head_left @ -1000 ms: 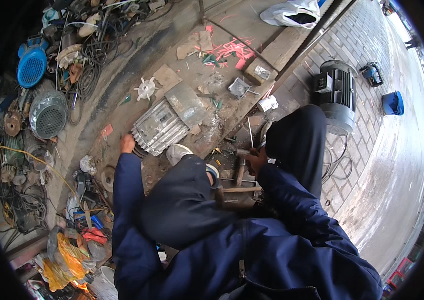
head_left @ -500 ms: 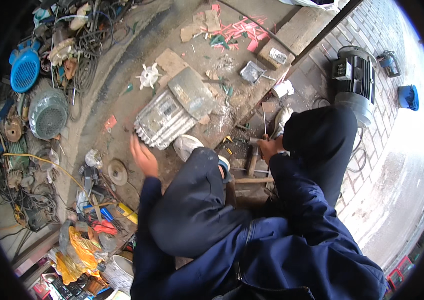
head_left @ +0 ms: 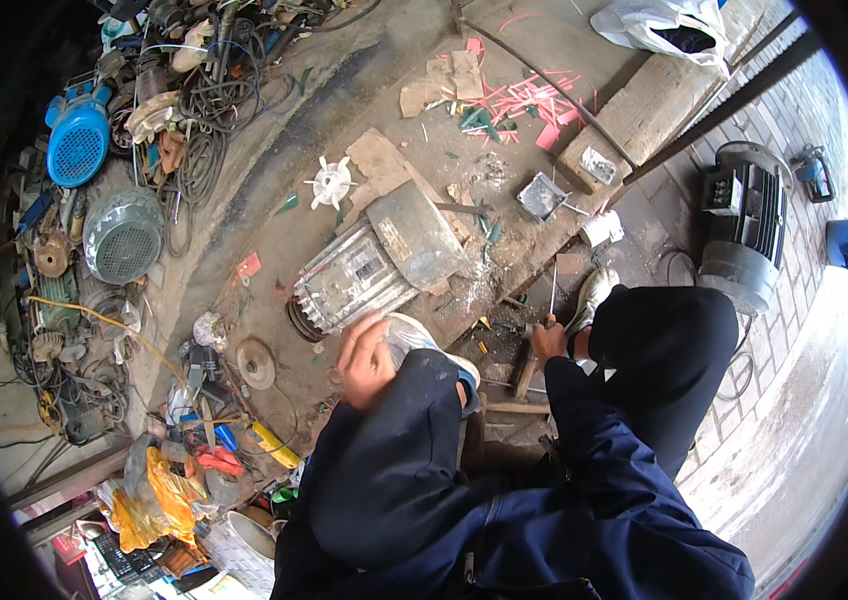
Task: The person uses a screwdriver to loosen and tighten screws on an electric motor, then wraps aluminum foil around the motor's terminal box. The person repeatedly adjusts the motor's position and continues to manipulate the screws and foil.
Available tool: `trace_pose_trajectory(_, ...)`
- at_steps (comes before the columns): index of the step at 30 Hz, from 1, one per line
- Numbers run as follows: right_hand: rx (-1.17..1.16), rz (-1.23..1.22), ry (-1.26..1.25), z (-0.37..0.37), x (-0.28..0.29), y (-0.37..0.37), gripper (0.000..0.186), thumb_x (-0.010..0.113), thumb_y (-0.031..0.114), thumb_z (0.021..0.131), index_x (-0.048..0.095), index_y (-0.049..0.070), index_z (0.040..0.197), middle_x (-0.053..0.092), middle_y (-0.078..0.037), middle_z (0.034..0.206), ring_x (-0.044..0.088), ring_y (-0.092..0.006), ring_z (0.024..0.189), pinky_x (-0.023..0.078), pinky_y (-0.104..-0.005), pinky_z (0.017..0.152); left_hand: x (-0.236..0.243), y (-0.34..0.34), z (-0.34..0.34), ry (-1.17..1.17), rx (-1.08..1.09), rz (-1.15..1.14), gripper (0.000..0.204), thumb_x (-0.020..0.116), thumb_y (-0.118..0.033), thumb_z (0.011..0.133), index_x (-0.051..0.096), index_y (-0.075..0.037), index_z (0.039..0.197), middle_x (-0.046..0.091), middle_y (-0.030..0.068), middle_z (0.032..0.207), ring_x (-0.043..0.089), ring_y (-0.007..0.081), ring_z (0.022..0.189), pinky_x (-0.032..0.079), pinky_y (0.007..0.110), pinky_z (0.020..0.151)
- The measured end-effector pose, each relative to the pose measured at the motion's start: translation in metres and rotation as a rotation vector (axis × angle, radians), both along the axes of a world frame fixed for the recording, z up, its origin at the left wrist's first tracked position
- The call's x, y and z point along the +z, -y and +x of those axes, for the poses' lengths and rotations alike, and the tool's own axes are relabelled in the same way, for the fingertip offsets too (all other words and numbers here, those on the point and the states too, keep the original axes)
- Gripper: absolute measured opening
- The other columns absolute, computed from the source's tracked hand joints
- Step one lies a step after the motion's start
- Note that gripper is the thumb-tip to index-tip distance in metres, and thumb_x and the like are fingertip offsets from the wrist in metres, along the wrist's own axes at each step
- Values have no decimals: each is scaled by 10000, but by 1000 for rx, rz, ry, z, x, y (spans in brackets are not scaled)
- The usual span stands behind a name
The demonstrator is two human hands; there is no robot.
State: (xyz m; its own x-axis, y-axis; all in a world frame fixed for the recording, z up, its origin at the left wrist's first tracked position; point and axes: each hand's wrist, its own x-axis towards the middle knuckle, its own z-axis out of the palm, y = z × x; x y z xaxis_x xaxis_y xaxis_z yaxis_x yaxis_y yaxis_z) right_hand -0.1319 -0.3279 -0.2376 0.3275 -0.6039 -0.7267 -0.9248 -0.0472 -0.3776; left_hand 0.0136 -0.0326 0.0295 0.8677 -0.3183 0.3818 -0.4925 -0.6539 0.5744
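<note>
My left hand (head_left: 366, 364) is raised beside the finned end of a grey electric motor (head_left: 362, 270), just over my white shoe. Its fingers are loosely bent and apart, with nothing seen in them. The motor lies on its side on the dirty ground, with a dark ring (head_left: 301, 320) at its lower left end. Low between my legs, my right hand (head_left: 549, 343) is closed at the lower end of a thin-shafted screwdriver (head_left: 554, 288); the handle is hidden in the fingers. A hammer's wooden handle (head_left: 525, 374) shows just below that hand.
A white fan wheel (head_left: 331, 184) and cardboard (head_left: 372, 158) lie beyond the motor. Pink strips (head_left: 529, 98) and a small metal box (head_left: 542, 196) are farther off. At right stands a black motor (head_left: 746, 225). Motor parts and cables crowd the left, with a blue fan cover (head_left: 78, 148).
My left hand has moved right, away from the motor's finned end, uncovering the dark ring there. My right hand has shifted slightly left against the screwdriver. The whole view has also shifted.
</note>
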Motion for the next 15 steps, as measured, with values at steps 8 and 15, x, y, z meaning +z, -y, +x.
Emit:
trace_pose_trajectory(8, 210, -204, -125, -25, -80, 2, 316, 622, 393, 964, 605, 111, 1104, 739, -241, 1010, 728, -460, 994, 584, -558, 855, -8, 41, 92, -46, 108, 175, 457, 565, -188, 1048, 540, 37, 1445, 533, 233, 1500, 480, 446, 1421, 374, 562, 1190)
trace_pose_trajectory(15, 428, -178, -179, -7, -59, 31, 416, 632, 431, 972, 581, 63, 1157, 754, -231, 992, 739, -468, 951, 581, -577, 822, -29, 45, 99, 19, 194, 302, 490, 520, -297, 1066, 551, 12, 1444, 540, 214, 1502, 484, 430, 1422, 333, 580, 1224)
